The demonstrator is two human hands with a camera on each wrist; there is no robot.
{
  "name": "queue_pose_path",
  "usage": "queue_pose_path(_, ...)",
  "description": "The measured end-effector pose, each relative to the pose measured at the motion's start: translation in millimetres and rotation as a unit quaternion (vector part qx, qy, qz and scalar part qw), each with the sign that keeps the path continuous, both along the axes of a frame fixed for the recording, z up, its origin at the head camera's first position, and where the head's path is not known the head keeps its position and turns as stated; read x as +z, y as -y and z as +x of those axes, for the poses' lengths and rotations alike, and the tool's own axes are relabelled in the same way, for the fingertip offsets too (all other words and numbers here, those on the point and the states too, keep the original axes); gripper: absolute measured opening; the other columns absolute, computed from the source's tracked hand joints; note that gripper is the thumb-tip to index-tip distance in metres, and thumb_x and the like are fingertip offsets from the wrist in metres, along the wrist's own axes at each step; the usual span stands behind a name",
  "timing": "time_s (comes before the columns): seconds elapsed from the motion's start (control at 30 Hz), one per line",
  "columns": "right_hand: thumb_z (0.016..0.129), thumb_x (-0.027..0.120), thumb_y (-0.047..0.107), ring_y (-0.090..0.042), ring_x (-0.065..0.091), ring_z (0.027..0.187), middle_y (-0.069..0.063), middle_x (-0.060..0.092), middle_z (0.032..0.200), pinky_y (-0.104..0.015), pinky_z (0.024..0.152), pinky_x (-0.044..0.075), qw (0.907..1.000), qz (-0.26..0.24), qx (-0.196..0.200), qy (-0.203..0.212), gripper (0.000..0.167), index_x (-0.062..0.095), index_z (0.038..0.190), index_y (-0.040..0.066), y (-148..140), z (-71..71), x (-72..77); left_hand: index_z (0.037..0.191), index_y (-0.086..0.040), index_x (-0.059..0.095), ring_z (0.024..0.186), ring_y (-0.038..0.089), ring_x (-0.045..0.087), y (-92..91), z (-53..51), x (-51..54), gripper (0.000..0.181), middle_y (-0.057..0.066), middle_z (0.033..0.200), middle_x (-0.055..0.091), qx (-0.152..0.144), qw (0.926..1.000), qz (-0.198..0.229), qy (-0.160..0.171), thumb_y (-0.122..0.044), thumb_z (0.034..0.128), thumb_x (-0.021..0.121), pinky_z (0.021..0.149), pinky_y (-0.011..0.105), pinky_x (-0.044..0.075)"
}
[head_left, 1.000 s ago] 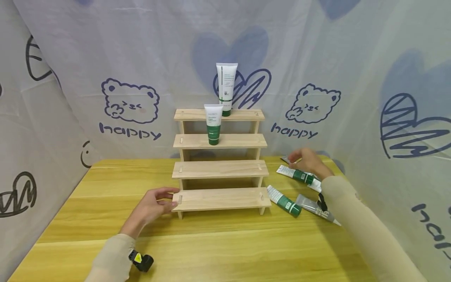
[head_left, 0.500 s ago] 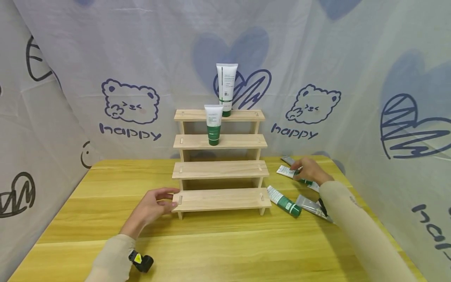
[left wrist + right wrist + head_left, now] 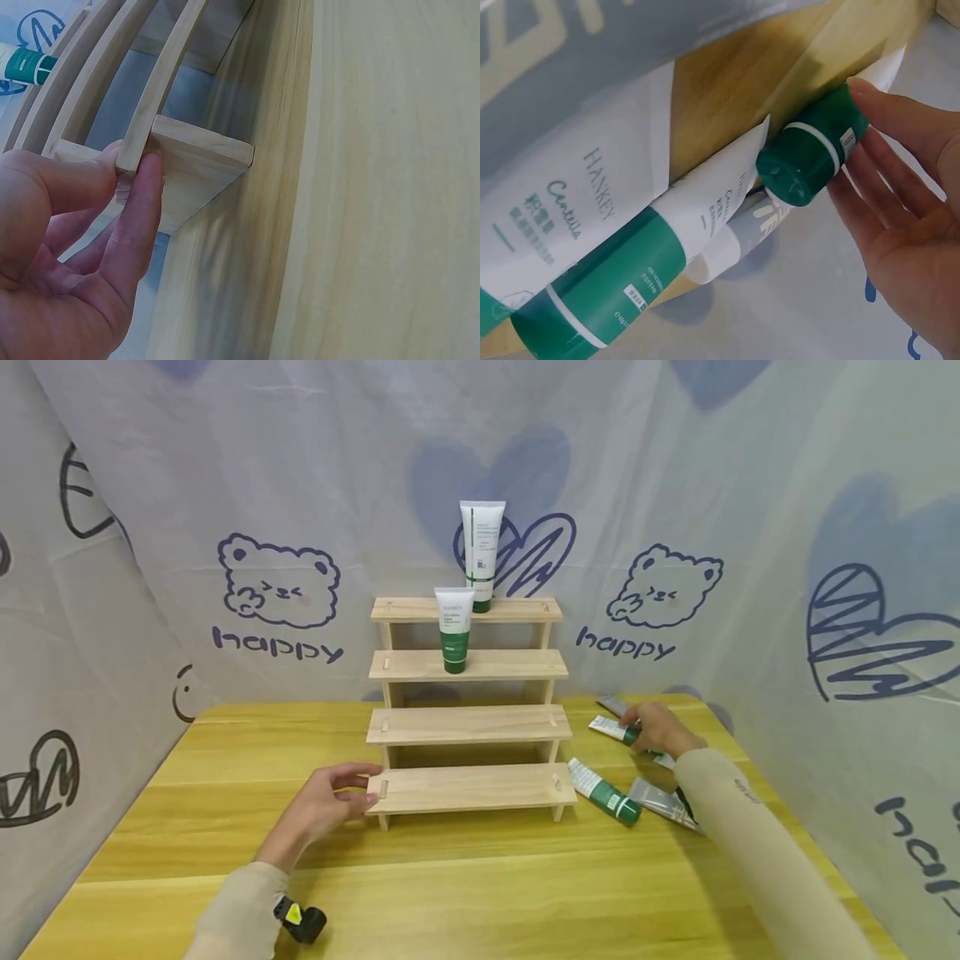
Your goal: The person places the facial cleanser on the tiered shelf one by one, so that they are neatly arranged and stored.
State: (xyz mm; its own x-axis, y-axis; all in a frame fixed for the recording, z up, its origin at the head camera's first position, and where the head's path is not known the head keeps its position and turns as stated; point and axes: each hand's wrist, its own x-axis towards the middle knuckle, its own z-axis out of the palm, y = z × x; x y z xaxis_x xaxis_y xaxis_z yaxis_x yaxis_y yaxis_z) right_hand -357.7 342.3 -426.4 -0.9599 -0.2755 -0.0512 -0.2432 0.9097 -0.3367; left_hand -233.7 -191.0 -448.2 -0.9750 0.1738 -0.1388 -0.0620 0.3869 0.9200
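Observation:
My left hand (image 3: pixel 318 806) holds the left end of the lowest board of a four-step wooden rack (image 3: pixel 468 789). In the left wrist view, thumb and fingers of this hand (image 3: pixel 82 255) pinch the board's end (image 3: pixel 142 135). To the right of the rack, my right hand (image 3: pixel 660 730) grips a green-and-white tube (image 3: pixel 609 727) lying on the table. The right wrist view shows the hand (image 3: pixel 915 172) with its thumb on the tube's green part (image 3: pixel 817 135) and the fingers along the other side.
A tall white tube (image 3: pixel 482 547) stands on the top step, and a smaller white-and-green tube (image 3: pixel 454 631) on the step below. Right of the rack lie another green-and-white tube (image 3: pixel 606 792), a grey tube (image 3: pixel 663 803) and a grey one farther back (image 3: pixel 613 704). Printed cloth (image 3: pixel 285 468) hangs behind.
My right hand has moved down slightly onto the green-and-white tube and taken hold of it. The left hand stays at the board's end.

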Motion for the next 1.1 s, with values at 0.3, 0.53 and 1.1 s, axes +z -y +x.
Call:
queue_pose_path(0.3, 0.072, 0.084, -0.008, -0.044, 0.068, 0.109, -0.029, 0.073, 0.115, -0.059, 0.102, 0.053, 0.9996, 0.011, 0.021, -0.018, 0.041, 0.073, 0.112, -0.007, -9.6, -1.0, -9.7, 0.142, -0.003, 0.060, 0.103, 0.020, 0.070, -0.7, 0.6, -3.3, 0.049, 0.024, 0.136, 0.060, -0.006, 1.0000, 0.005, -0.002, -0.006, 0.0951, 0.072, 0.083, 0.038, 0.064)
queue_pose_path(0.53, 0.070, 0.080, -0.008, -0.044, 0.068, 0.109, -0.028, 0.074, 0.113, -0.058, 0.099, 0.055, 0.9992, 0.000, 0.039, -0.012, 0.043, 0.073, 0.112, -0.008, -11.4, -0.7, -7.8, 0.141, -0.003, 0.061, 0.102, 0.019, 0.070, -0.5, 0.2, -3.2, 0.048, 0.024, 0.135, 0.061, 0.000, 1.0000, 0.005, 0.000, -0.005, 0.0949, 0.072, 0.084, 0.038, 0.065)
queue_pose_path(1.1, 0.071, 0.080, -0.006, -0.032, 0.067, 0.103, -0.019, 0.075, 0.111, -0.054, 0.099, 0.056, 0.9967, 0.062, 0.046, -0.026, 0.044, 0.075, 0.114, -0.002, -6.3, -2.2, -14.3, 0.141, -0.004, 0.061, 0.104, 0.020, 0.070, -1.7, 1.3, -1.2, 0.047, 0.024, 0.135, 0.060, 0.000, 1.0000, 0.002, -0.004, -0.007, 0.0954, 0.072, 0.084, 0.035, 0.064)
